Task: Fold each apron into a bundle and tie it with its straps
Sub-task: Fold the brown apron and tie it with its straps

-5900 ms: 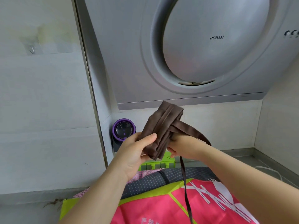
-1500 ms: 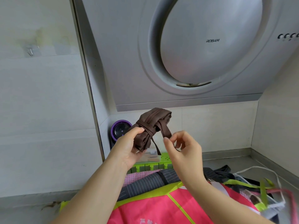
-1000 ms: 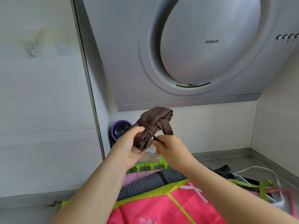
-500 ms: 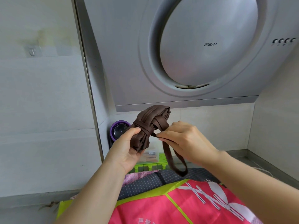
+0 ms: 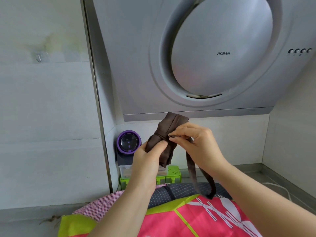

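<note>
A brown apron bundle (image 5: 168, 128) is held up in front of the range hood, with straps wound round its middle. My left hand (image 5: 148, 161) grips the lower half of the bundle, thumb pressed on the wrap. My right hand (image 5: 195, 142) pinches the brown strap (image 5: 193, 173) right at the wrap. The rest of that strap hangs down in a loop below my right wrist. More aprons lie below: a pink and lime one (image 5: 188, 219), a dark striped one (image 5: 172, 192) and a pink checked one (image 5: 100, 205).
A grey range hood (image 5: 213, 53) fills the wall ahead. A purple-ringed device (image 5: 128, 142) stands in the corner on a clear box, beside a lime green holder (image 5: 172, 175). White cord (image 5: 280, 187) lies on the steel counter at the right.
The bundle has turned more upright and my left thumb has slid onto the wrap. My right hand has moved in to pinch the strap at the wrap, and the loop hangs lower.
</note>
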A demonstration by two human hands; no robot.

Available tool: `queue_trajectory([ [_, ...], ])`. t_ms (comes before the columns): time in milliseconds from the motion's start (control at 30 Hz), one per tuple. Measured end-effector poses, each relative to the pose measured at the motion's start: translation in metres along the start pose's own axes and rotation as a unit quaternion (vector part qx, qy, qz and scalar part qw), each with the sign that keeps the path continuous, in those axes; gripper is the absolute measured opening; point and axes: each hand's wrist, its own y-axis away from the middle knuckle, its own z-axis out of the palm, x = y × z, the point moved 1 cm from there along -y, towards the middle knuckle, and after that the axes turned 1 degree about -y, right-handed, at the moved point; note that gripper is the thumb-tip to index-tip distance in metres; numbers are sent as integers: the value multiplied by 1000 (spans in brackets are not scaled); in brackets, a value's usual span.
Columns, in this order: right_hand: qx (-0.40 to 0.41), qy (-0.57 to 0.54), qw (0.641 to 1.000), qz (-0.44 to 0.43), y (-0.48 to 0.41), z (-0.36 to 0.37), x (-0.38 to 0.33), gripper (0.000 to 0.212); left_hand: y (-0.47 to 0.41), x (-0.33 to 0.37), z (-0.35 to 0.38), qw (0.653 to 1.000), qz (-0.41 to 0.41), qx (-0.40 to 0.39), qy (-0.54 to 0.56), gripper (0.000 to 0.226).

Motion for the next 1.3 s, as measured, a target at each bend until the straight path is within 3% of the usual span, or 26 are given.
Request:
queue_trajectory([
  [133, 64, -81, 988, 116, 0, 7, -10, 20, 2, -1, 3, 1000, 14, 12, 4, 13],
  [267, 103, -89, 978, 156, 2, 15, -15, 17, 3, -2, 4, 999, 22, 18, 29, 13],
  [500, 179, 11, 979, 94, 6, 32, -18, 8, 3, -4, 5, 998, 41, 34, 37, 11],
  [667, 208, -8, 974, 92, 5, 33, -18, 11, 3, -5, 6, 996, 62, 45, 38, 12],
  [733, 189, 19, 979, 71, 5, 35, -17, 11, 3, -3, 7, 995, 66, 53, 48, 12],
  [900, 49, 96, 994, 15, 3, 31, -19, 35, -3, 6, 3, 993, 72, 60, 71, 19],
  [1167, 23, 207, 974, -85, -21, 23, -17, 18, -8, 9, 3, 991, 106, 73, 31, 11],
  [1300, -99, 109, 989, -11, -34, 14, -14, 13, -10, 9, 0, 994, 75, 63, 40, 9],
])
